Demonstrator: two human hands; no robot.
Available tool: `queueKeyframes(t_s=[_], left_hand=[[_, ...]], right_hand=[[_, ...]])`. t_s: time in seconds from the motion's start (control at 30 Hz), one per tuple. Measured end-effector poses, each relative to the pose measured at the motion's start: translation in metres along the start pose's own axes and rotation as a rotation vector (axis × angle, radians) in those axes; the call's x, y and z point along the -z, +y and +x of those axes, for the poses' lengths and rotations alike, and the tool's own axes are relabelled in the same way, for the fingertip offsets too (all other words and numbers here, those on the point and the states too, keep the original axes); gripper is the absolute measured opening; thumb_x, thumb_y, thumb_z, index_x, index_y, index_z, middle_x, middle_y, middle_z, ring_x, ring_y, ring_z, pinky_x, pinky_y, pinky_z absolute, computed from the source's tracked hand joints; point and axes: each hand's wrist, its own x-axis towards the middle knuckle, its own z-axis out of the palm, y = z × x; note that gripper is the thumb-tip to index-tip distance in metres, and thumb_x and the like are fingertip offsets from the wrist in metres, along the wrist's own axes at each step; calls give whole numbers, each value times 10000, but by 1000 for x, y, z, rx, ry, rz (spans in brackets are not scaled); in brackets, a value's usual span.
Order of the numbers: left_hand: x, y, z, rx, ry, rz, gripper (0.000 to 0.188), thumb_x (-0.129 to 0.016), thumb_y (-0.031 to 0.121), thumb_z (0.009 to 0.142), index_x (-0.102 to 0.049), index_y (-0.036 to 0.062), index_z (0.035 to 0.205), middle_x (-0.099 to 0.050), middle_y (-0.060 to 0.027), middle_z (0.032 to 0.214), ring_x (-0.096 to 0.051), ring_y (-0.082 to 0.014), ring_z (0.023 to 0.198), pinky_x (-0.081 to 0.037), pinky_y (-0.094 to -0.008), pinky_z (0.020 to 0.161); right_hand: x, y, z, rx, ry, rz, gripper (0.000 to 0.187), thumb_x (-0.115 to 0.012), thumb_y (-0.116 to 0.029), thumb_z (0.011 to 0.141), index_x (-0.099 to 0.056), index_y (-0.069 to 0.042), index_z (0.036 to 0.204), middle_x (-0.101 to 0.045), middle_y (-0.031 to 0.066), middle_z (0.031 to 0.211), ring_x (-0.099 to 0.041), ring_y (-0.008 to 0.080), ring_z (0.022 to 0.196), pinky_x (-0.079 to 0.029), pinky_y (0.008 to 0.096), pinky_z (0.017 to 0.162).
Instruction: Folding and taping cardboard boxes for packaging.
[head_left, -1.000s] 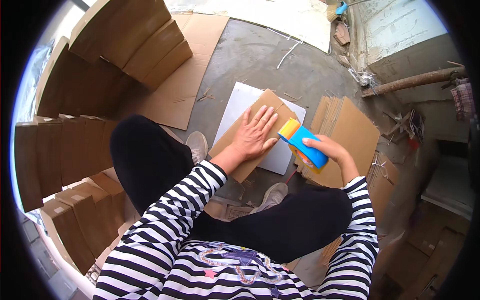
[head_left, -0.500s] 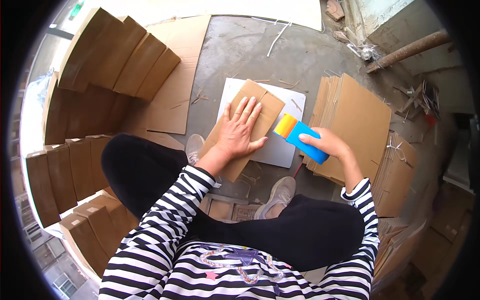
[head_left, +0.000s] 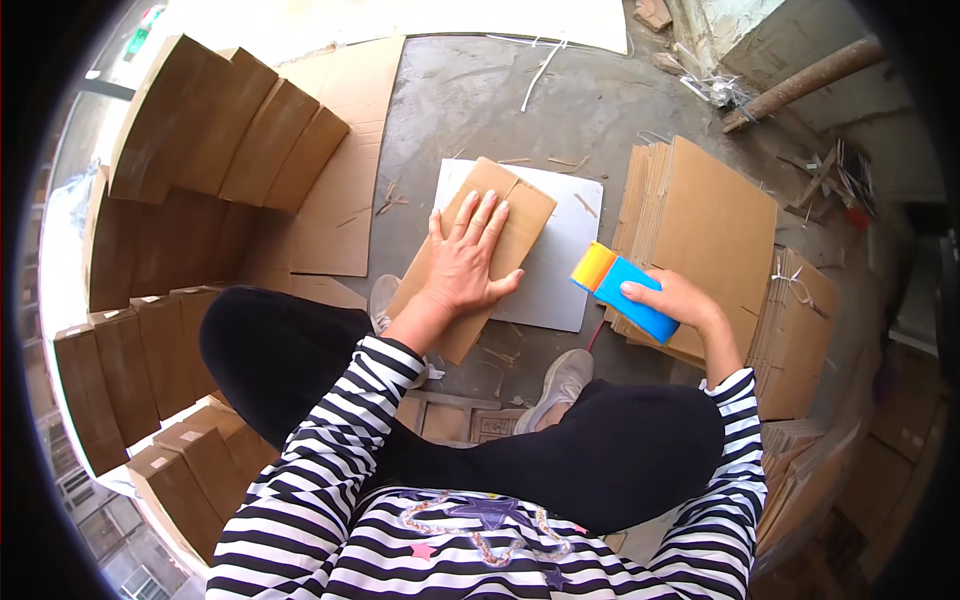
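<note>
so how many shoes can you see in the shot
2. One grey shoe sits beside the flattened cardboard box under the left hand; the other grey shoe is lower, below the white board.

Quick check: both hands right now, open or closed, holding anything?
Left hand: open, flat on the folded cardboard box.
Right hand: closed around the blue tape dispenser.

Folded cardboard boxes (head_left: 190, 190) stand in rows along the left — more of them (head_left: 130, 390) curve toward the lower edge. A flat cardboard sheet (head_left: 345, 190) lies on the concrete floor (head_left: 480, 100). White strapping strips (head_left: 545, 60) lie farther off — near a rusty pipe (head_left: 800, 80).
</note>
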Motion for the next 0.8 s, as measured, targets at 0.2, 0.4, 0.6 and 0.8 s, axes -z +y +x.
queueKeyframes(t_s=[0.2,0.4,0.6,0.8], left_hand=[[3,8,2,44,-23,10,865,-556,549,692,-273,135,1397,-209,-84,1469,-146,-260,1365,-76,-630,1016],[4,2,0,83,33,-52,884,-628,492,633,-306,146,1380,-243,-92,1450,-189,-284,1341,-106,-620,1009],[6,-25,-5,206,156,-18,866,-669,431,608,-352,136,1357,-283,-99,1428,-231,-298,1312,-139,-584,1006],[3,-25,-4,207,136,36,863,-670,430,613,-350,129,1356,-287,-104,1425,-229,-293,1315,-148,-568,1007]], right_hand=[[-11,-15,13,-97,40,-113,689,-527,-664,740,-625,5,877,-628,140,794,-610,227,731,-479,336,659],[-26,-21,40,-115,39,-155,719,-525,-669,730,-630,29,866,-629,177,801,-622,267,752,-481,359,666],[-26,-44,74,-19,22,-180,757,-518,-685,715,-630,34,925,-629,203,870,-622,293,819,-480,373,698],[-20,-16,87,86,-10,-93,764,-532,-683,712,-612,15,1012,-628,198,910,-617,289,846,-481,366,725]])
